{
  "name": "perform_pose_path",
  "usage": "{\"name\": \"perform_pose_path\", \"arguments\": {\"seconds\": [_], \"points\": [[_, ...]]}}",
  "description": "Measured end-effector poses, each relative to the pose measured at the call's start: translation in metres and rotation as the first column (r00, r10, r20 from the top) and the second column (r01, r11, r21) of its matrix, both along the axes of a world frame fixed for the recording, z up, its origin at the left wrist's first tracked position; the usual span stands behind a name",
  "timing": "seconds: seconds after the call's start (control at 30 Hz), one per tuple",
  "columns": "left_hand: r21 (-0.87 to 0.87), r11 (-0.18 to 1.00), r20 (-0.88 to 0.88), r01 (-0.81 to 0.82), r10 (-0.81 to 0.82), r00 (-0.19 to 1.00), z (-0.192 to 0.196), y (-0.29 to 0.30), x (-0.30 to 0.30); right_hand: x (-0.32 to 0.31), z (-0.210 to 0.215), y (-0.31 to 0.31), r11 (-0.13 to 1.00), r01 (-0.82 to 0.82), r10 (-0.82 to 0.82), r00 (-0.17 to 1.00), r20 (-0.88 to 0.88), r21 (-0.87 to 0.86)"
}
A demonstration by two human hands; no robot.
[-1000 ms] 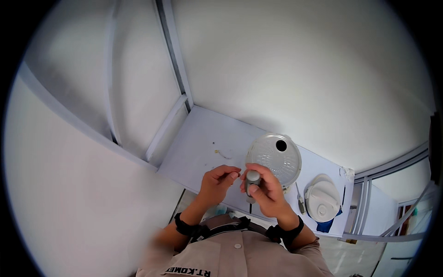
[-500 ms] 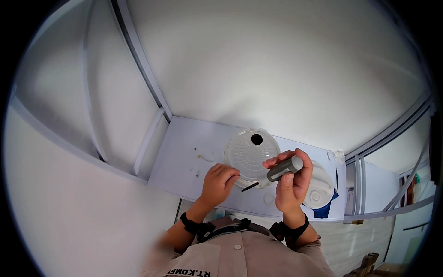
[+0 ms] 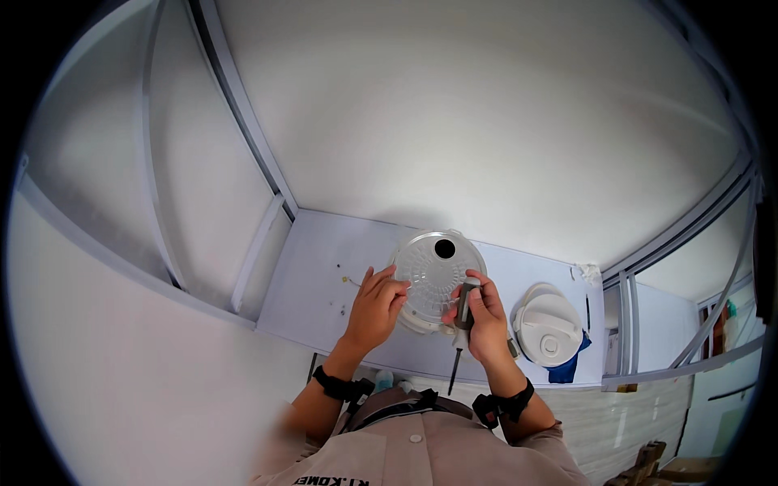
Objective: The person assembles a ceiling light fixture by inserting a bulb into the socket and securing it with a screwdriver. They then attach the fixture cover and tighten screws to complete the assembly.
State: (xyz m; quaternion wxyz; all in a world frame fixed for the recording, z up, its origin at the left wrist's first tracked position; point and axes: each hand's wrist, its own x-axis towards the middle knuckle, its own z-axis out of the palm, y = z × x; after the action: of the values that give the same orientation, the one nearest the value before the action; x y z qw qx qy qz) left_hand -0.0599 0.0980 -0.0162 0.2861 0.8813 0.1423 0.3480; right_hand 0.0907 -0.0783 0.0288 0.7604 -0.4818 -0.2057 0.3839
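A screwdriver [image 3: 463,314] with a grey handle is held in my right hand [image 3: 485,324], its dark shaft slanting down toward my body. The fingers are wrapped round the handle, over the near right edge of a round, pale appliance part [image 3: 425,279]. That part has a shiny ribbed disc and a dark round hole at its far side. My left hand [image 3: 378,308] is at the disc's left edge, fingers bent and fingertips drawn together. Whatever they pinch, if anything, is too small to make out.
A white appliance lid [image 3: 549,324] with a handle lies to the right, partly on a blue cloth [image 3: 562,373]. Several tiny parts [image 3: 343,310] are scattered on the left of the white table [image 3: 300,283]. A dark thin tool [image 3: 588,312] and crumpled white material [image 3: 589,273] lie at the right.
My right hand has moved left and lowered, turning the screwdriver so its shaft points toward me. My left hand has risen slightly to the disc's edge. The white lid is now uncovered.
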Motion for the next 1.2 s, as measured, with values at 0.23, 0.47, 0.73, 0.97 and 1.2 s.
{"name": "perform_pose_path", "arguments": {"seconds": [0.23, 0.47, 0.73, 0.97, 1.2], "points": [[-0.027, 1.0, -0.015, -0.005, 0.004, 1.0, 0.0, -0.006, -0.008, -0.003, -0.022, 0.002, 1.0, 0.019, -0.017, 0.996, 0.084, -0.015], [-0.092, 0.992, -0.045, 0.088, -0.092, 0.995, 0.012, -0.027, -0.036, 0.019, -0.024, 0.002, 0.993, 0.094, -0.077, 0.975, 0.211, -0.07], [-0.375, 0.923, 0.143, 0.085, -0.033, 0.989, 0.018, -0.015, -0.042, 0.05, -0.029, 0.017, 0.992, 0.124, -0.109, 0.958, 0.265, -0.039], [-0.156, 0.985, 0.01, 0.067, -0.066, 0.998, 0.004, 0.014, -0.025, 0.064, -0.03, 0.024, 0.992, 0.121, -0.106, 0.933, 0.344, -0.022], [-0.267, 0.961, 0.082, 0.073, -0.053, 0.995, -0.005, 0.0, -0.03, 0.067, -0.03, 0.026, 0.994, 0.104, -0.092, 0.939, 0.33, -0.021]]}}
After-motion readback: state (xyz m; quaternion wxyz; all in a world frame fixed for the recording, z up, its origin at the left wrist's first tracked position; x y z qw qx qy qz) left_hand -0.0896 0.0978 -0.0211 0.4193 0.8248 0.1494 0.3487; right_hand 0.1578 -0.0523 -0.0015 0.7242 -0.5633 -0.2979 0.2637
